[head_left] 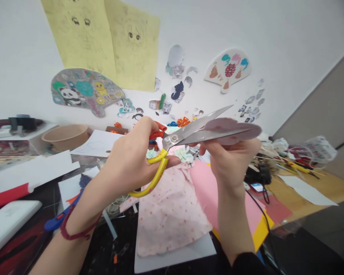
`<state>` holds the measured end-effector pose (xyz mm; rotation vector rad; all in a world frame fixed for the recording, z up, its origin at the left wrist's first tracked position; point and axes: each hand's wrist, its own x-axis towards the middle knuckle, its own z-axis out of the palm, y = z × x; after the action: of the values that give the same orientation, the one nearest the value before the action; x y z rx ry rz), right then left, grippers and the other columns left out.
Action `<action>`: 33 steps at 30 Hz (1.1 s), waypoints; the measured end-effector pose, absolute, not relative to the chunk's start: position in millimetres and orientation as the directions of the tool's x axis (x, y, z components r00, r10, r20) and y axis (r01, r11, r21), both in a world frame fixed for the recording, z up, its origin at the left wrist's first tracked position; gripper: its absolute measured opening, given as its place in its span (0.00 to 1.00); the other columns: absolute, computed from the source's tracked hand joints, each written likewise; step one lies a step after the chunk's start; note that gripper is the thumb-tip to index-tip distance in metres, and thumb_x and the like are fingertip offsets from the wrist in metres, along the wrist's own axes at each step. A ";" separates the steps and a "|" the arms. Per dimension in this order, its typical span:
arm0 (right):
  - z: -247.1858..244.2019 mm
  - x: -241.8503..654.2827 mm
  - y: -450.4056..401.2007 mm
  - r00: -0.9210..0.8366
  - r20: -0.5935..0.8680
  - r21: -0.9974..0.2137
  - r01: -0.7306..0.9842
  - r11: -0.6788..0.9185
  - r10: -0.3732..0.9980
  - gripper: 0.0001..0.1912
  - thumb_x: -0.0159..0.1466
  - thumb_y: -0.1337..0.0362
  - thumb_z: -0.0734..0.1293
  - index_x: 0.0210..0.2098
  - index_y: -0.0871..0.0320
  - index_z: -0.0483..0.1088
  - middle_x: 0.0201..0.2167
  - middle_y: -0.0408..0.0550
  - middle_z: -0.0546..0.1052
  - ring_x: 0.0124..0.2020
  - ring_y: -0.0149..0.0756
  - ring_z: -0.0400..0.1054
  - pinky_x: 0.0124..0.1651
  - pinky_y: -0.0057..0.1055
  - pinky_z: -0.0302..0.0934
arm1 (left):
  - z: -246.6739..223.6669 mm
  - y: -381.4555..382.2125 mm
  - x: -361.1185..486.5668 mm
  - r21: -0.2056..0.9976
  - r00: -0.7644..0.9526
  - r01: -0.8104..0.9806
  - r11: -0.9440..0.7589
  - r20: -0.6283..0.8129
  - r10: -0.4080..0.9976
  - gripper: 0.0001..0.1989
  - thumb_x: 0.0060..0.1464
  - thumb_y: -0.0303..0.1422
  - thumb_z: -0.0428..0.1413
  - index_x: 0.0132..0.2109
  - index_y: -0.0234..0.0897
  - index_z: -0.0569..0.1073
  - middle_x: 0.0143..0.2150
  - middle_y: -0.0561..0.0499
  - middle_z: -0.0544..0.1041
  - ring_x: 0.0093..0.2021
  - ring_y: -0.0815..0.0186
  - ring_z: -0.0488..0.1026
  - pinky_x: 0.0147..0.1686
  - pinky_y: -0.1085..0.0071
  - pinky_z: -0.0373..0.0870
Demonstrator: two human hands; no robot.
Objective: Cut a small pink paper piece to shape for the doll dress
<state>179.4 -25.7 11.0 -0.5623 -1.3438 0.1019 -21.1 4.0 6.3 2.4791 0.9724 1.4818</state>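
From where I stand, the scissors [174,138] have long silver metal blades spread open, joined at a round pivot, with one yellow handle and one red. They are up in the air above the cluttered work surface, pointing to the right. The left hand [132,156], with a dark red cord bracelet [77,233] at its wrist, is closed around the handles. The right hand [231,158] has its fingers pinched together on a flat, dusty-pink cut-out with rounded edges [222,124]; the lower blade lies across it.

Counting what's around: one pair of scissors, one cut-out in that hand, and one pale pink dotted cloth [172,214], creased, below the hands and partly over a white sheet [192,250]. One plain pink sheet [203,183] lies beside the cloth. To the left I see one round tan bowl [65,138] and one blue plastic-handled tool [57,221]. On the wall there are two yellow paper sheets with pencil faces [137,57] and two decorated fan shapes [227,68], one with a panda, one with red lettering.
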 end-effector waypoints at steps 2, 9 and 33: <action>10.3 178.4 -24.6 0.236 0.896 -0.432 0.271 0.860 0.376 0.08 0.56 0.71 0.74 0.27 0.49 0.79 0.29 0.43 0.81 0.27 0.38 0.77 0.21 0.34 0.68 | 6.4 4.0 -20.7 0.396 0.325 0.467 -0.791 0.755 0.570 0.28 0.46 0.54 0.65 0.44 0.42 0.65 0.39 0.48 0.77 0.33 0.58 0.73 0.36 0.61 0.69; 7.4 177.7 -20.8 0.249 0.899 -0.423 0.280 0.862 0.360 0.06 0.55 0.69 0.74 0.26 0.50 0.79 0.28 0.42 0.81 0.37 0.45 0.81 0.32 0.39 0.75 | 4.8 5.7 -19.7 0.436 0.304 0.418 -0.797 0.760 0.575 0.27 0.44 0.49 0.68 0.44 0.43 0.66 0.39 0.50 0.76 0.34 0.58 0.73 0.36 0.62 0.69; 8.6 179.6 -21.3 0.198 0.896 -0.428 0.152 0.891 0.397 0.09 0.54 0.74 0.73 0.28 0.52 0.79 0.27 0.40 0.81 0.22 0.34 0.76 0.19 0.30 0.66 | 8.4 -0.4 -21.1 0.352 0.364 0.533 -0.769 0.725 0.584 0.25 0.52 0.55 0.61 0.42 0.43 0.62 0.41 0.48 0.76 0.38 0.55 0.76 0.36 0.59 0.72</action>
<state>179.6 -21.3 8.6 -0.4787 -1.3765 0.1809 -21.1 -0.4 8.4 2.5471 1.0449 1.3919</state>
